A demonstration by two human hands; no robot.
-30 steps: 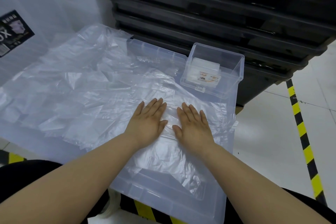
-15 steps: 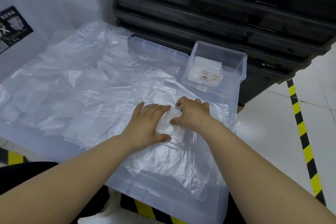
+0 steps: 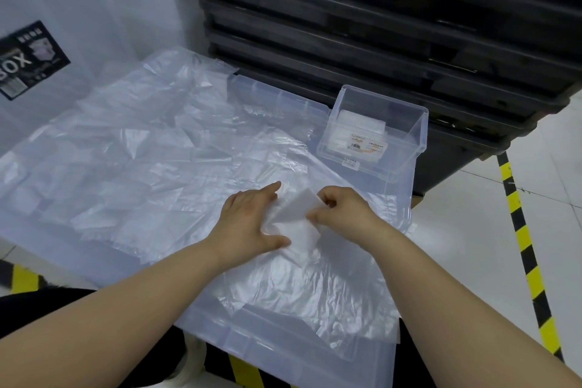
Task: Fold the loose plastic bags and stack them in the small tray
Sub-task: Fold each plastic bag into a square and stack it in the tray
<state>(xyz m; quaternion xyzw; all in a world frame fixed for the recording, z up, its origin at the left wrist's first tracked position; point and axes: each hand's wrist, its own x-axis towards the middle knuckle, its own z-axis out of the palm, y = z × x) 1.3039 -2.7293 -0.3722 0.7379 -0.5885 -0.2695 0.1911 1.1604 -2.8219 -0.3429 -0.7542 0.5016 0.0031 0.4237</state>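
Observation:
Several loose clear plastic bags [image 3: 141, 167] lie spread over a big translucent lid [image 3: 283, 353]. Between my hands sits a partly folded plastic bag [image 3: 296, 217], whitish where the layers overlap. My right hand [image 3: 343, 214] pinches its right edge and lifts a flap up and leftward. My left hand [image 3: 248, 220] presses flat on its left side, fingers spread. The small clear tray [image 3: 409, 148] stands at the far right of the lid, holding a stack of folded bags [image 3: 362, 129] behind a label.
Black stacked crates [image 3: 378, 25] rise right behind the tray. A white box with a black label [image 3: 34, 60] stands at the far left. White floor with yellow-black hazard tape [image 3: 522, 239] lies to the right.
Both palms were pressing flat on the bag. Then my right hand curled, gripped the bag's right edge and lifted it over toward the left; the left hand stayed pressing.

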